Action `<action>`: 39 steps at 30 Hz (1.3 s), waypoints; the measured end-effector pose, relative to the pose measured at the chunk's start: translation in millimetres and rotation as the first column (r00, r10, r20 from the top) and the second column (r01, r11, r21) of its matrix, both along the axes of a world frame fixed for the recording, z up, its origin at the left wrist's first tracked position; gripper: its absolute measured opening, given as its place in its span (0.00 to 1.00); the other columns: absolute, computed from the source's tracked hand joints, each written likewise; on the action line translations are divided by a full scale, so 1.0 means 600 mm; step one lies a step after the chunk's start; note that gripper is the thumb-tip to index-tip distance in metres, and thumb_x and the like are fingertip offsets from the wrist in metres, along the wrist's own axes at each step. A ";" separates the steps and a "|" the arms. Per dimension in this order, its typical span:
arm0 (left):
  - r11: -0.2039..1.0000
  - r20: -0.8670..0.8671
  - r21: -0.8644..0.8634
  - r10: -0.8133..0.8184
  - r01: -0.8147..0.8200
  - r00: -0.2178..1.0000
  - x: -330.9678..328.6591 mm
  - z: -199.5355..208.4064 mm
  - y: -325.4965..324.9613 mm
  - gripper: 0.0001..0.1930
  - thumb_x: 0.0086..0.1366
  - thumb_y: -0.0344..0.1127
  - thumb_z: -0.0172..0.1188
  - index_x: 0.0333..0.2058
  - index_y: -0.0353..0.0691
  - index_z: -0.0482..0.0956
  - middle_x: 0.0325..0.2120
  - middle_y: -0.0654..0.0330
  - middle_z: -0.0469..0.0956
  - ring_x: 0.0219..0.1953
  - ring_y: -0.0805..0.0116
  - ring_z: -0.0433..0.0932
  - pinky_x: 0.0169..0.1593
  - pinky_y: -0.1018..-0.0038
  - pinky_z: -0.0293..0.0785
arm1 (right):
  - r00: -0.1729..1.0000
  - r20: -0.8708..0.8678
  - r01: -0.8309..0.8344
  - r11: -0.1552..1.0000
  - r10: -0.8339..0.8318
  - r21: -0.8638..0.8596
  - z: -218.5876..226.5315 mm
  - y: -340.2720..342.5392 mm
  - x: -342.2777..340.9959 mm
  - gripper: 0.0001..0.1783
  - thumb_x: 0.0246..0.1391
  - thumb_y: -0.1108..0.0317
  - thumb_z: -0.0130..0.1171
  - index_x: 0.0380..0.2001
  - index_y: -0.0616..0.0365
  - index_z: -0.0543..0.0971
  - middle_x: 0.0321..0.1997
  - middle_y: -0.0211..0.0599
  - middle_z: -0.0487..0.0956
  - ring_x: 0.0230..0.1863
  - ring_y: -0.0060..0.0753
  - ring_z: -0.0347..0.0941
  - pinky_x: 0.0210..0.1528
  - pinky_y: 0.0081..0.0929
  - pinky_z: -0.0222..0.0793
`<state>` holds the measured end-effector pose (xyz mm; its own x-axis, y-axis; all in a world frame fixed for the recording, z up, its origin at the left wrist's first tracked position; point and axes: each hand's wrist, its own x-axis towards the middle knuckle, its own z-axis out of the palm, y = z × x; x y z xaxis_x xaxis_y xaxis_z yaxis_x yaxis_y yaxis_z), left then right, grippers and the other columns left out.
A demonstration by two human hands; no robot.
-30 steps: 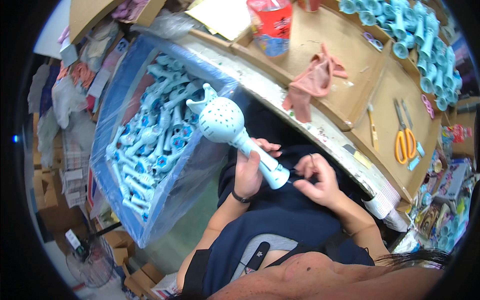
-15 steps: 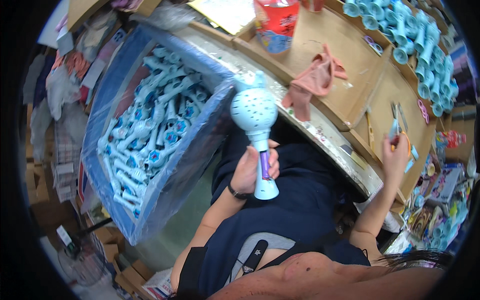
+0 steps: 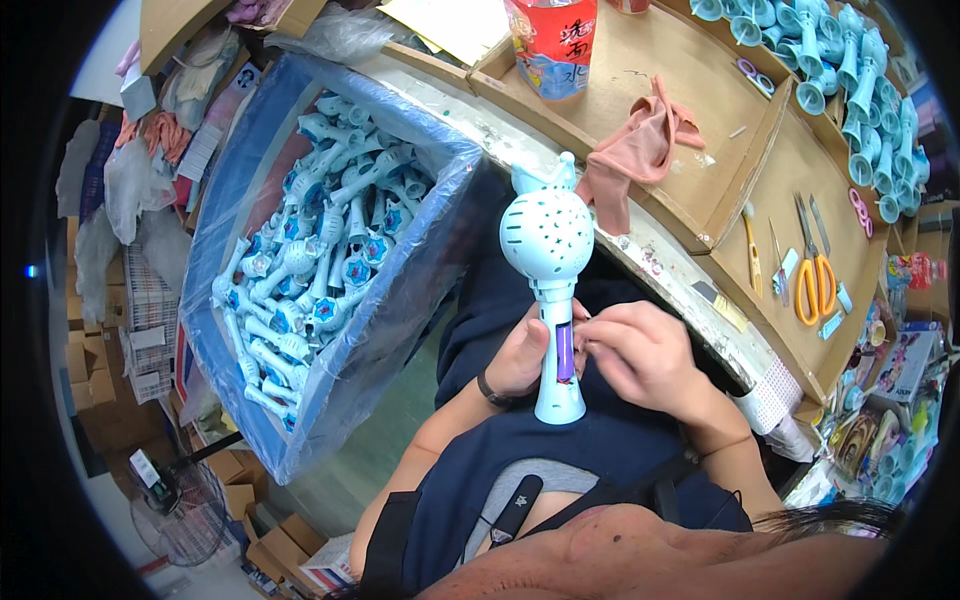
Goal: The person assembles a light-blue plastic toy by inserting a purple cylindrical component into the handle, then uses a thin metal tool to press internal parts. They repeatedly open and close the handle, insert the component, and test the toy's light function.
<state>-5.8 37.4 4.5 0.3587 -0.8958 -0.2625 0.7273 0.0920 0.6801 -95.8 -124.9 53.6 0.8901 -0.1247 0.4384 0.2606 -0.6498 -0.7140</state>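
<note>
My left hand (image 3: 522, 352) is closed around the handle of a light blue toy wand (image 3: 547, 238), held upright over my lap. The wand has a round head pierced with small holes and a crown-like top. A gap in its handle shows a purple cylinder (image 3: 566, 350), with a bit of red below it. Right beside that gap, my right hand (image 3: 640, 355) has its thumb and fingers pinched together. Whatever lies between those fingertips is too small to make out. Orange-handled scissors (image 3: 815, 285) lie in the cardboard tray to the right.
At left stands a blue, plastic-lined bin (image 3: 330, 425) full of similar light blue pieces. The cardboard tray (image 3: 700, 215) holds a pink cloth (image 3: 640, 150), a yellow-handled tool (image 3: 752, 255) and a red-labelled container (image 3: 553, 50). More light blue parts (image 3: 860, 90) are heaped at the far right.
My right hand has left the scissors in the tray and come to the wand's handle, fingers pinched. The wand in my left hand has shifted slightly right and nearer, and its head has turned.
</note>
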 end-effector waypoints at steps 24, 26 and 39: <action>0.991 -0.110 -0.102 0.071 -0.083 0.991 -0.002 -0.021 0.003 0.40 0.61 0.67 0.43 0.57 0.34 0.62 0.24 0.64 0.68 0.26 0.76 0.68 0.32 0.81 0.66 | 0.910 -0.084 -0.328 0.829 0.406 0.453 -0.032 0.021 -0.014 0.21 0.43 0.75 0.64 0.44 0.56 0.74 0.38 0.33 0.77 0.39 0.37 0.74 0.40 0.27 0.70; 0.989 -0.107 -0.134 0.047 -0.061 0.993 -0.002 -0.023 0.001 0.41 0.60 0.67 0.43 0.57 0.34 0.61 0.24 0.64 0.68 0.26 0.76 0.68 0.32 0.81 0.66 | 0.916 -0.010 -0.366 0.844 0.402 0.392 -0.036 0.018 -0.014 0.21 0.42 0.76 0.64 0.43 0.56 0.74 0.40 0.33 0.78 0.39 0.36 0.74 0.40 0.27 0.71; 0.998 0.171 -0.005 0.067 -0.067 0.983 -0.005 0.002 0.004 0.42 0.60 0.67 0.44 0.60 0.36 0.53 0.30 0.52 0.74 0.30 0.72 0.73 0.36 0.79 0.70 | 0.963 -0.022 -0.270 0.963 0.270 0.005 -0.019 0.025 -0.030 0.18 0.32 0.75 0.63 0.32 0.57 0.72 0.43 0.37 0.79 0.22 0.31 0.74 0.23 0.23 0.69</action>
<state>-9.0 40.1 5.8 0.4577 -0.8679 -0.1930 0.5928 0.1361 0.7938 -113.7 -109.7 42.1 0.9004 0.1207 0.4181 0.4102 -0.5562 -0.7228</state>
